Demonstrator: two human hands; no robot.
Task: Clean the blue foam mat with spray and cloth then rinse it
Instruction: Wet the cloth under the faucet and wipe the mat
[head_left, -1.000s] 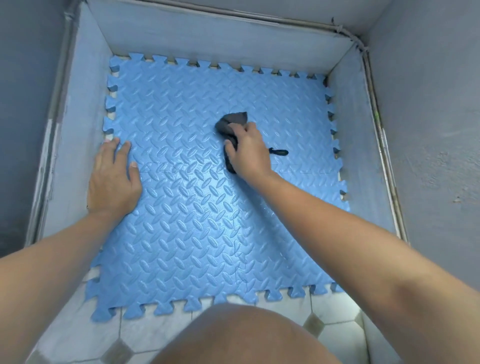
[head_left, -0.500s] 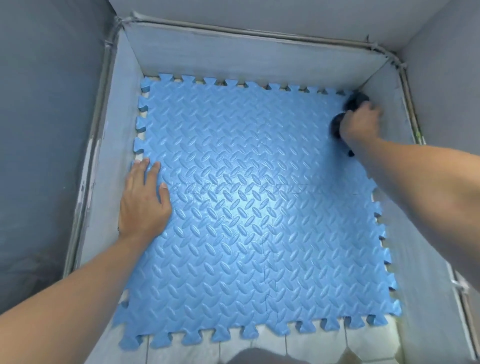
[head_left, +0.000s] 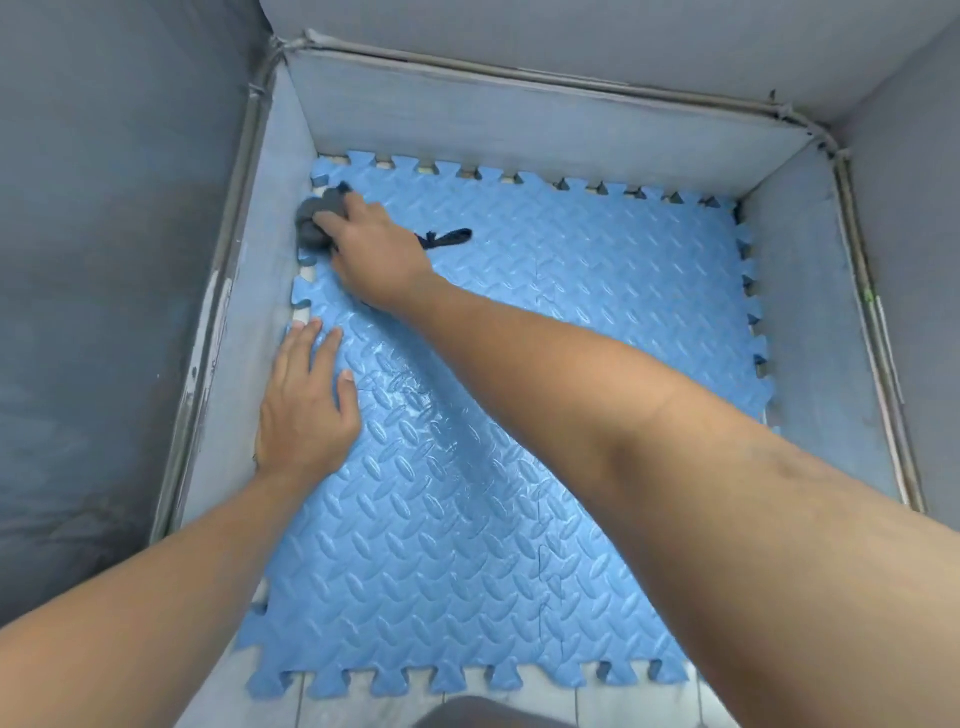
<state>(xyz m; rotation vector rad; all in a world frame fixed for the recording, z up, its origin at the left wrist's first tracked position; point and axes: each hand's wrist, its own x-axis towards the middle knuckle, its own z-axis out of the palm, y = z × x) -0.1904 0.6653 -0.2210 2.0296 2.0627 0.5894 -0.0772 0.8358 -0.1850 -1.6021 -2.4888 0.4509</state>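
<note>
The blue foam mat (head_left: 519, 415) with a raised oval pattern and jigsaw edges lies flat on the floor inside low grey walls. My right hand (head_left: 374, 249) reaches across to the mat's far left corner and grips a dark grey cloth (head_left: 317, 218), pressing it on the mat; a dark strip of the cloth (head_left: 447, 239) trails to the right of the hand. My left hand (head_left: 306, 405) lies flat with fingers straight on the mat's left edge. A wet sheen shows on the mat between the hands. No spray bottle is in view.
Grey walls (head_left: 519, 114) close in the mat on the far, left and right sides. White tiled floor (head_left: 519, 701) shows along the near edge. My knee (head_left: 488, 714) pokes in at the bottom.
My right hand swept the cloth from the mat's far right corner to the far left corner. The left hand stays pressed on the left edge. The view has shifted left.
</note>
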